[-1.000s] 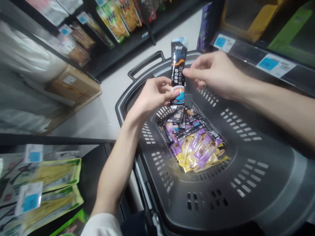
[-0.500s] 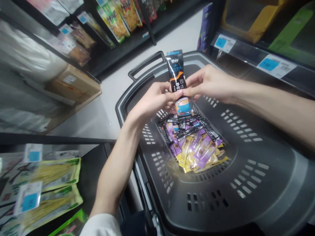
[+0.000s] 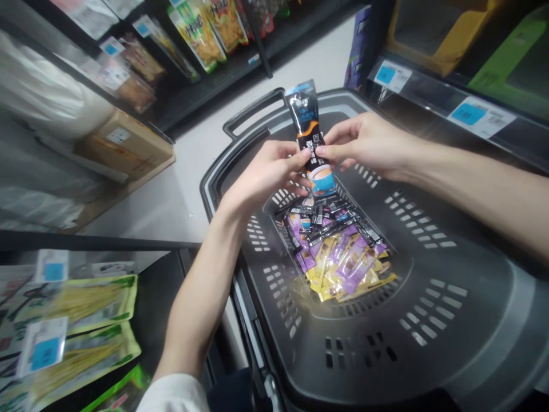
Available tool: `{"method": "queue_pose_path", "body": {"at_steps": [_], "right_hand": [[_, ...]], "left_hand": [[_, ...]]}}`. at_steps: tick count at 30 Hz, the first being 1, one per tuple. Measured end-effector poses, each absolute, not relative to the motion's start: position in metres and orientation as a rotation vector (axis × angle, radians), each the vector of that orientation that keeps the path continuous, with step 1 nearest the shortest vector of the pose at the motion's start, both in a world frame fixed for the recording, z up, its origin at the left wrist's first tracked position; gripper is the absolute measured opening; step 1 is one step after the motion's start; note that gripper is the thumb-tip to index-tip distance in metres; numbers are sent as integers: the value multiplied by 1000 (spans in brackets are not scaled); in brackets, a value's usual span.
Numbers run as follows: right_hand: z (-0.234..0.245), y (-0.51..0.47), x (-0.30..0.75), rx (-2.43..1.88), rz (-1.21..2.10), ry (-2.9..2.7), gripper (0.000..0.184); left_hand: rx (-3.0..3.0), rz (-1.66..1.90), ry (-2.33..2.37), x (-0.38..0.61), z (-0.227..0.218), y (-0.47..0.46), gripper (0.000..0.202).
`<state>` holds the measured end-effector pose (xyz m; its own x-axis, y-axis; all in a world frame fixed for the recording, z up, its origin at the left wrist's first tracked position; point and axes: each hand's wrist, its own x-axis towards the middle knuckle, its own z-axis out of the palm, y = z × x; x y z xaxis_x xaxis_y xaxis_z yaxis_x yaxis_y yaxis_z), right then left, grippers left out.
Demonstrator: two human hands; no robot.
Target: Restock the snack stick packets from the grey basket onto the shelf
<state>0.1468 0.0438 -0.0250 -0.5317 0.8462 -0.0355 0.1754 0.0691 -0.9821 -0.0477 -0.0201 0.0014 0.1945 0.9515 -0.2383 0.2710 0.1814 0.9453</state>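
The packet (image 3: 312,134) is held slightly tilted above the basket (image 3: 369,317). Left hand (image 3: 272,169) and right hand (image 3: 373,146) pinch it from opposite sides, thumbs in front. Good handling calls for light, even pressure.

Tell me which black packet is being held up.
The black packet pinched by the left hand and right hand; the other black packets lie in the basket below, untouched.

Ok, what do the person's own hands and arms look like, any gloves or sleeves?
Left hand and right hand are ungloved, with no ring or watch visible. A white sleeve shows on the left arm; the right forearm is uncovered.
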Motion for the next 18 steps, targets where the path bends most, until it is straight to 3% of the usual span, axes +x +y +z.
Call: {"method": "queue_pose_path", "body": {"at_steps": [7, 18], "right_hand": [[-24, 44, 147, -1035, 1512, -1719, 24], [-23, 44, 148, -1024, 1658, -1721, 21]], "left_hand": [[1343, 750, 1336, -47, 1, -22, 38], [1328, 730, 1356, -45, 1, -22, 29]]}}
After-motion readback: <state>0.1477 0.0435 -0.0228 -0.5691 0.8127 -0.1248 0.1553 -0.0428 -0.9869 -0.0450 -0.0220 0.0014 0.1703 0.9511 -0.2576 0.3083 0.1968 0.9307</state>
